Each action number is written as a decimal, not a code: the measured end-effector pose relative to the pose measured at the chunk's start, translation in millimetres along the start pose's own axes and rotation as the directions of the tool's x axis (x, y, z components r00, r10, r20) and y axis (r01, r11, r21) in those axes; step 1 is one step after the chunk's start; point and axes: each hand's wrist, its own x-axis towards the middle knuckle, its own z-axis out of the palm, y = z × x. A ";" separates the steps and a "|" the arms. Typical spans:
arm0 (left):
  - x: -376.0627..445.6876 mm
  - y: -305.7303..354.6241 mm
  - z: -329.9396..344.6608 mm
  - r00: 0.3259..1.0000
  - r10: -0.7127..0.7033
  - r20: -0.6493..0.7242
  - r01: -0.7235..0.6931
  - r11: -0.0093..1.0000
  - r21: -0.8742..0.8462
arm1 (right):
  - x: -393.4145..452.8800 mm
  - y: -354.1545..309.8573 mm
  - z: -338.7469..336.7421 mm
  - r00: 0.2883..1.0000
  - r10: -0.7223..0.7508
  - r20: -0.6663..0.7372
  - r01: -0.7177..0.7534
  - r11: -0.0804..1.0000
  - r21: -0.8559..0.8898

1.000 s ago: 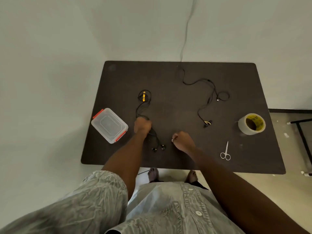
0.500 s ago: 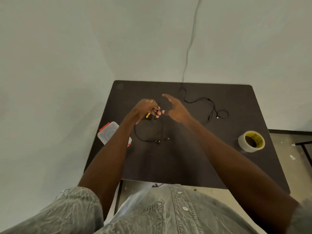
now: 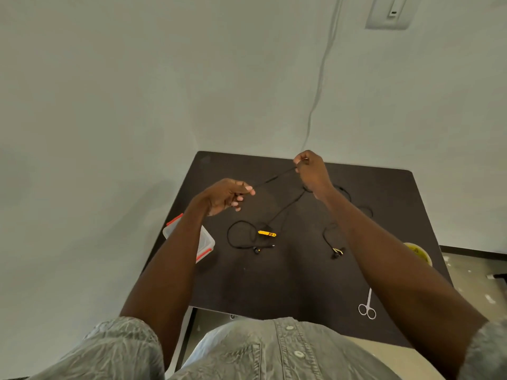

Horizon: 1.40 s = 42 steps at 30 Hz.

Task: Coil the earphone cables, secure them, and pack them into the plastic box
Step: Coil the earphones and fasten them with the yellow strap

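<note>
A black earphone cable (image 3: pixel 277 176) is stretched taut in the air between my hands. My left hand (image 3: pixel 229 196) pinches one end and my right hand (image 3: pixel 311 171) pinches it higher and farther back. The rest of this cable hangs down to the dark table (image 3: pixel 274 283), where its yellow remote (image 3: pixel 266 233) and an earbud (image 3: pixel 256 250) lie in a loose loop. A second black earphone (image 3: pixel 335 252) lies to the right, partly behind my right forearm. The clear plastic box (image 3: pixel 207 241) with red clips sits at the table's left edge, mostly hidden by my left forearm.
Small scissors (image 3: pixel 367 305) lie near the table's front right. A roll of tape (image 3: pixel 419 252) shows just past my right forearm at the right edge. A grey cord (image 3: pixel 321 78) runs down the wall behind the table.
My hands have risen and moved apart, drawing the cable taut between them. The right hand went from open to pinching the cable. The camera tilted upward.
</note>
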 end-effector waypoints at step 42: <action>32.3 -131.4 15.2 0.814 -0.295 -0.500 0.325 0.945 -0.028 | -106.7 156.4 127.6 0.946 0.197 0.259 0.106 0.565 -0.818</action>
